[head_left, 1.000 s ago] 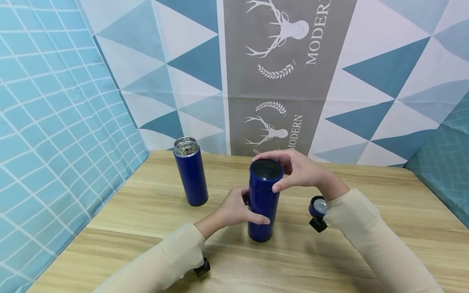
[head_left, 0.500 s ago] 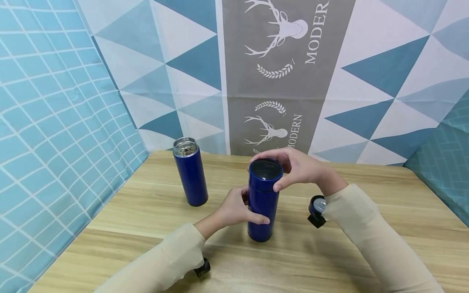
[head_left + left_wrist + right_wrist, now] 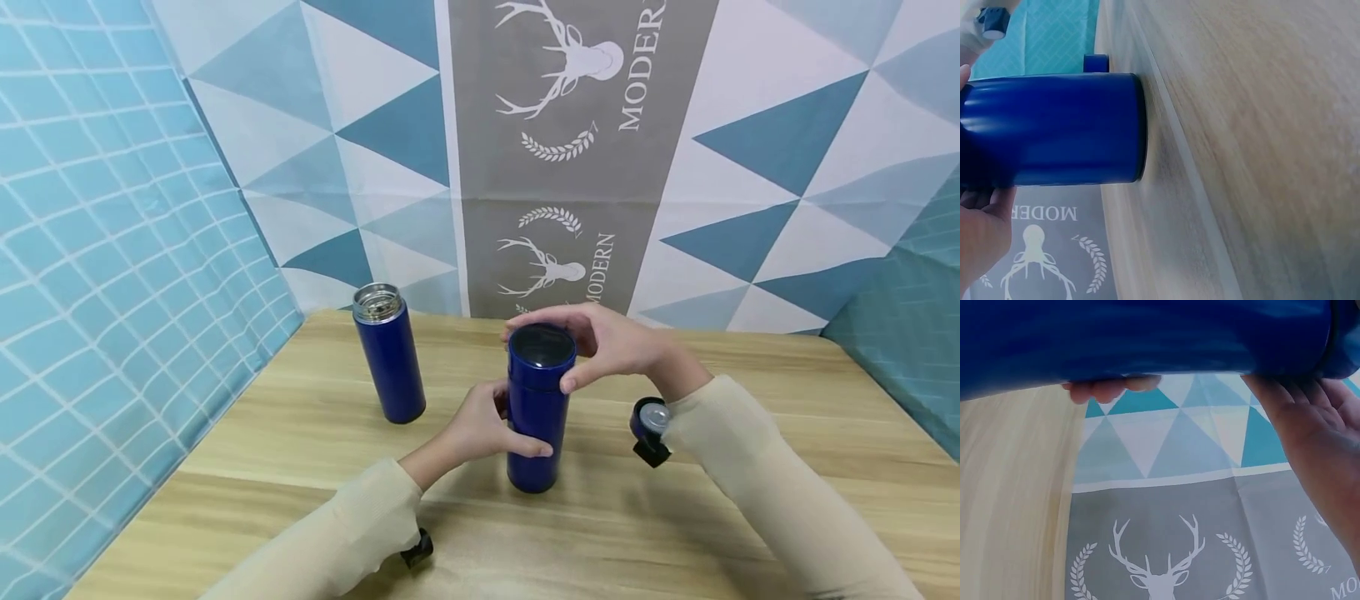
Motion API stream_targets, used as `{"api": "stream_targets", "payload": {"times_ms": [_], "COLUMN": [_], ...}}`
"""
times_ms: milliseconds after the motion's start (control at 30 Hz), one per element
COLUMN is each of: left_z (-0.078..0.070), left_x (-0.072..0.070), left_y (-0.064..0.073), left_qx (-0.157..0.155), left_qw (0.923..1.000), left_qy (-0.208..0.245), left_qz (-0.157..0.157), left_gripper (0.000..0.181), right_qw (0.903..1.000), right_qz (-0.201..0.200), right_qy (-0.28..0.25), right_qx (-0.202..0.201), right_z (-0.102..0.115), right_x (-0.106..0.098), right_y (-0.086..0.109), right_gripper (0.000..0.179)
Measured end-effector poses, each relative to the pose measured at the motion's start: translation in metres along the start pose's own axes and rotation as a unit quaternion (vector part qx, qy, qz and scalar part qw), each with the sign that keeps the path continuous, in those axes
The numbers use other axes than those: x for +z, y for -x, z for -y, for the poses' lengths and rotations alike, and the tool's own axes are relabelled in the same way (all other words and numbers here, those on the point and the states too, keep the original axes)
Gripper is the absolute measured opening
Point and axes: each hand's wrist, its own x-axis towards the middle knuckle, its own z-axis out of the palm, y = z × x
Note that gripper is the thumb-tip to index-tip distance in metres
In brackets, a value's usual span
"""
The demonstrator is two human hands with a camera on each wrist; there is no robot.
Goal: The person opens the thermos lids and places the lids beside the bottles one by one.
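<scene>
A dark blue thermos (image 3: 536, 433) with a black-topped lid (image 3: 542, 348) on it stands upright on the wooden table. My left hand (image 3: 487, 427) grips its body, thumb across the front. At the top, my right hand (image 3: 621, 343) holds the lid, its thumb on the near side and its fingers curving round behind. In the left wrist view, the base of the thermos (image 3: 1060, 131) is close over the wood. The blue body (image 3: 1147, 337) fills the top of the right wrist view, and fingertips show below it.
A second blue thermos (image 3: 393, 358) stands lidless at the back left, its steel mouth facing up. A loose blue lid (image 3: 649, 417) lies on the table (image 3: 787, 417) beside the right sleeve. Patterned cloth (image 3: 555, 167) hangs behind the table.
Both hands keep their hold on the thermos and lid. The right fingers show slightly further left behind the lid, and the head view has shifted a little.
</scene>
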Motion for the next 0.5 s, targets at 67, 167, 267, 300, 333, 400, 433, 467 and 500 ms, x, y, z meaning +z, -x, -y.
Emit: {"api": "stream_targets", "payload": {"times_ms": [67,167,267,300,333,400,433,467,500], "left_z": [0.000,0.001,0.002,0.002,0.002,0.002,0.002,0.001,0.001], "left_x": [0.001,0.002,0.003,0.003,0.002,0.002,0.002,0.002,0.002], "left_y": [0.001,0.003,0.003,0.003,0.004,0.003,0.003,0.004,0.004], "left_qx": [-0.001,0.001,0.004,0.004,0.003,0.003,0.002,0.002,0.002], "left_qw": [1.0000,1.0000,1.0000,1.0000,0.9999,0.9999,0.9999,0.9999,0.9999], "left_qy": [0.001,0.004,0.008,0.009,0.009,0.010,0.010,0.010,0.009], "left_qz": [-0.003,-0.002,-0.002,-0.002,-0.003,-0.004,-0.005,-0.005,-0.005], "left_gripper": [0.055,0.055,0.054,0.055,0.054,0.054,0.054,0.055,0.055], "right_qw": [0.9997,0.9959,0.9855,0.9808,0.9760,0.9657,0.9601,0.9549,0.9499], "right_qz": [-0.019,-0.080,-0.152,-0.175,-0.197,-0.236,-0.255,-0.272,-0.287], "right_qy": [0.014,0.042,0.067,0.072,0.071,0.063,0.058,0.056,0.059], "right_qx": [-0.002,0.010,0.038,0.048,0.061,0.088,0.098,0.105,0.110], "right_z": [0.001,0.004,0.009,0.010,0.012,0.015,0.017,0.019,0.021], "right_x": [0.007,0.019,0.031,0.035,0.038,0.045,0.048,0.052,0.055], "right_y": [0.002,0.007,0.010,0.011,0.012,0.013,0.014,0.014,0.014], "right_gripper": [0.083,0.087,0.081,0.078,0.076,0.073,0.073,0.072,0.072]}}
